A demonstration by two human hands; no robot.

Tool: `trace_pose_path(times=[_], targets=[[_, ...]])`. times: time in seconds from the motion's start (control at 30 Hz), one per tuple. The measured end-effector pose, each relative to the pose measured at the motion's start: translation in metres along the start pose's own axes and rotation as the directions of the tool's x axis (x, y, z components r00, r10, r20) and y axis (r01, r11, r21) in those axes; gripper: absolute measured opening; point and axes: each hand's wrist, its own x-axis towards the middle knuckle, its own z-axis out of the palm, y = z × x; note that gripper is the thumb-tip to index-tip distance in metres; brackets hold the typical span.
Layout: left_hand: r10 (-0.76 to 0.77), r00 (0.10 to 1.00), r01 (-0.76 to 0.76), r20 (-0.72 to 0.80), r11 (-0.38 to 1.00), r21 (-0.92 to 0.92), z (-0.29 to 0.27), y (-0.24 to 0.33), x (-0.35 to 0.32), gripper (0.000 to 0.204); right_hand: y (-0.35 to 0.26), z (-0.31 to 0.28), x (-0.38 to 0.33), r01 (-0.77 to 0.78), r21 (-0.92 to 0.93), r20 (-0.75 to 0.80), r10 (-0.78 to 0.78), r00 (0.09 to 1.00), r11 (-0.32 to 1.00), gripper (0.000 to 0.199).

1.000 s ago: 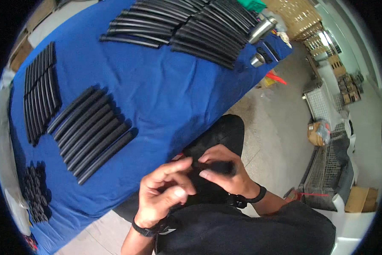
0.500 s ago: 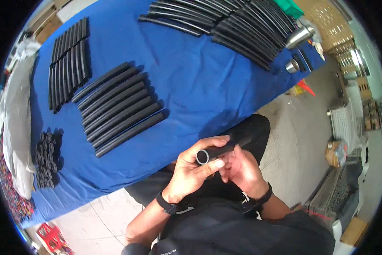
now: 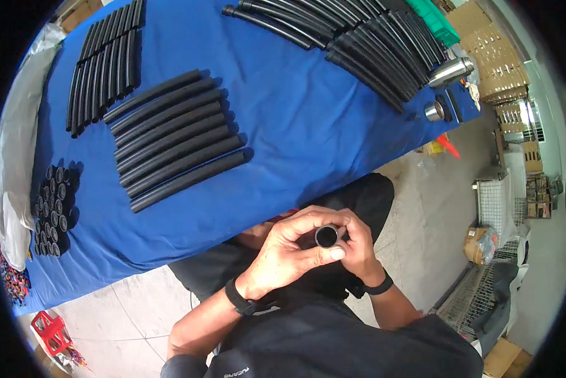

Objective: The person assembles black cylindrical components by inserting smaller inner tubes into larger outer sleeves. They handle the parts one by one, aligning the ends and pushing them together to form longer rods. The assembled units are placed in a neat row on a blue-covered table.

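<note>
A short black tube (image 3: pixel 326 236) is held over my lap, its open round end facing the camera. My left hand (image 3: pixel 290 252) wraps around it from the left, thumb under the opening. My right hand (image 3: pixel 360 247) grips it from the right and is partly hidden behind the tube. On the blue table (image 3: pixel 283 120) in front of me lies a row of several straight black foam tubes (image 3: pixel 173 138).
Curved black hoses (image 3: pixel 103 60) lie at the far left, long thin hoses (image 3: pixel 352 38) at the far right. Short black sleeves (image 3: pixel 51 211) stand bunched at the left edge. A metal flask (image 3: pixel 450 71) and a round cap (image 3: pixel 433 111) sit near the right corner. Wire crates (image 3: pixel 494 208) stand on the floor.
The tube has turned in my hands so its open end now points up at the camera. Both hands have closed tighter around it. My view has shifted slightly.
</note>
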Motion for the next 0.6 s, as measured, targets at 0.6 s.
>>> trace_pose_path(times=[0.6], targets=[[0.023,0.998,-0.022,0.06,0.999,-0.025,-0.011,0.011,-0.006,0.039,-0.013,-0.001,-0.003,0.105,-0.196,-0.097,-0.126,0.987,0.975,0.032]])
